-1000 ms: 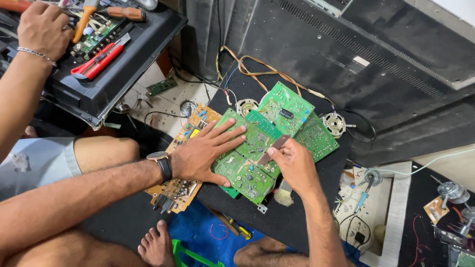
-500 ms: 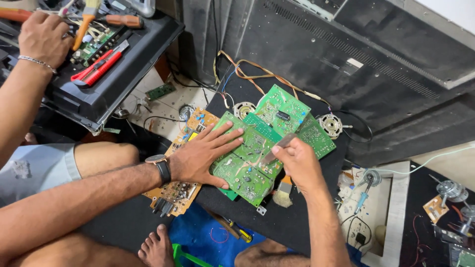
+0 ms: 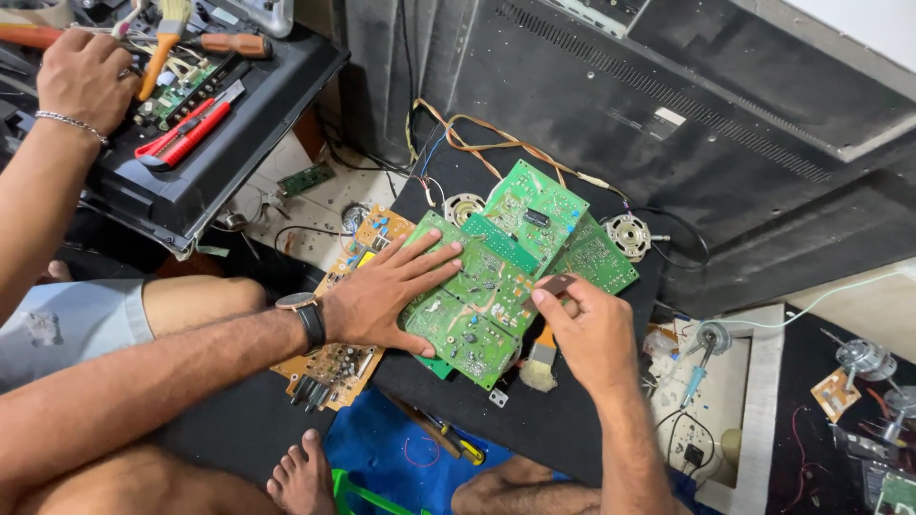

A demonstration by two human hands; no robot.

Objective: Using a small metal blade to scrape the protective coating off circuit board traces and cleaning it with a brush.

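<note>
Nearest the camera, the person's left hand (image 3: 386,298) lies flat and open, fingers spread, pressing down on the green circuit board (image 3: 472,303) that rests on a black panel (image 3: 563,420) across the lap. The right hand (image 3: 593,329) is closed around a small paintbrush (image 3: 542,355), whose pale bristles point down toward the person just off the board's near right edge, while the thumb and forefinger pinch its dark upper end over the board. The board's long axis runs from lower left to upper right, so it lies just left of and beneath the brush grip; both hands are on or beside it. An orange-brown board (image 3: 336,355) sticks out under the left wrist. Further green boards (image 3: 534,215) overlap beyond, with two small round motors (image 3: 628,236) beside them. Farthest off at upper left, another person's hand (image 3: 84,74) rests in a black tray-like housing (image 3: 172,195), which holds red-handled pliers (image 3: 186,132), a brush, a screwdriver and a circuit board.
</note>
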